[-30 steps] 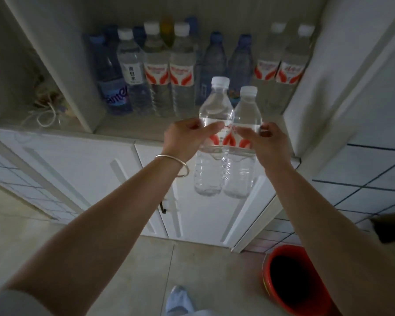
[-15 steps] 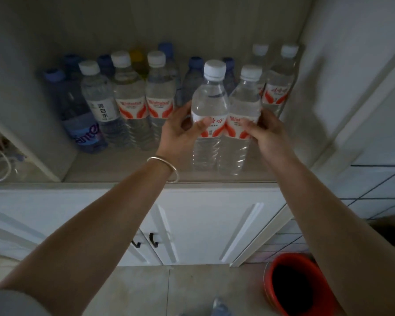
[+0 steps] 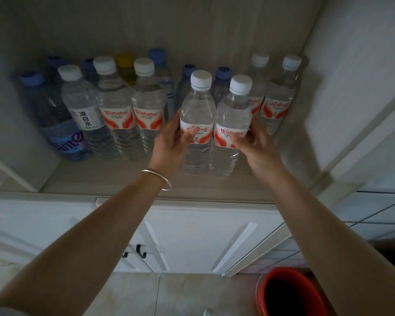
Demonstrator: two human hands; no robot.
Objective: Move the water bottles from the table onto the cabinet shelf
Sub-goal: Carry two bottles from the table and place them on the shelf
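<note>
Two clear water bottles with white caps and red-and-white labels stand side by side at the front of the cabinet shelf (image 3: 105, 181). My left hand (image 3: 172, 137) grips the left bottle (image 3: 197, 103) at its label. My right hand (image 3: 254, 142) grips the right bottle (image 3: 234, 110) the same way. Both bottle bases look down on or just above the shelf; I cannot tell which. Behind them stand several other bottles: white-capped labelled ones (image 3: 119, 106), blue-capped ones (image 3: 53, 117), and two more at the right (image 3: 276, 103).
The shelf's side walls close in at left (image 3: 12, 144) and right (image 3: 328, 87). White cabinet doors (image 3: 192, 236) with dark handles lie below. A red bucket (image 3: 283, 293) stands on the tiled floor at lower right.
Both hands have carried the two bottles forward and down into the shelf opening, from in front of the cabinet doors to the shelf's front area. The view has moved closer.
</note>
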